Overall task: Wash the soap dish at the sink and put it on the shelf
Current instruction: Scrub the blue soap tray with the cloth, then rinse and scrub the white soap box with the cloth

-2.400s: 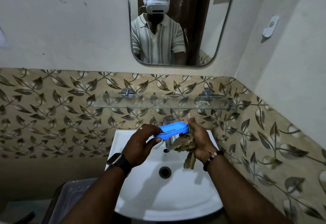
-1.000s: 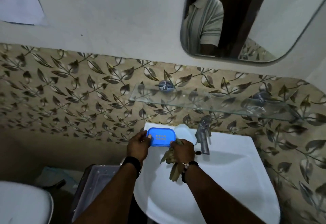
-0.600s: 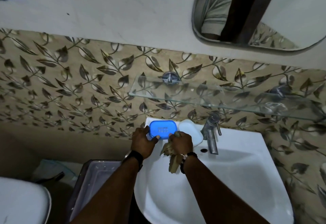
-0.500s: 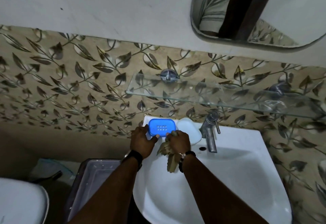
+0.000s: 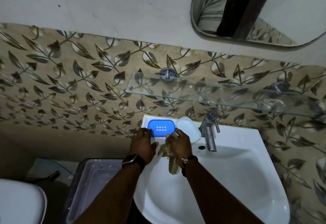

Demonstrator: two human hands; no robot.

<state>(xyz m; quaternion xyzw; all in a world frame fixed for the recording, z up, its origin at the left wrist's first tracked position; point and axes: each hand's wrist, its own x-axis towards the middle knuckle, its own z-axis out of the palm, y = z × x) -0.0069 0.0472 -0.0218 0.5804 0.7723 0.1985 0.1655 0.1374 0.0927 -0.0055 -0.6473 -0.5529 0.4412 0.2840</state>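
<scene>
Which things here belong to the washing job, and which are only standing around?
For the job: blue soap dish, white lid, rag, tap, sink, glass shelf.
Standing around: mirror, plastic bin.

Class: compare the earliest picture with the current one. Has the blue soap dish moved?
Yes. The blue soap dish was held up in front of the tap; it now lies flat on the sink ledge, left of the tap.

text: none legible | labels: none | brands: none | numbers: none
</scene>
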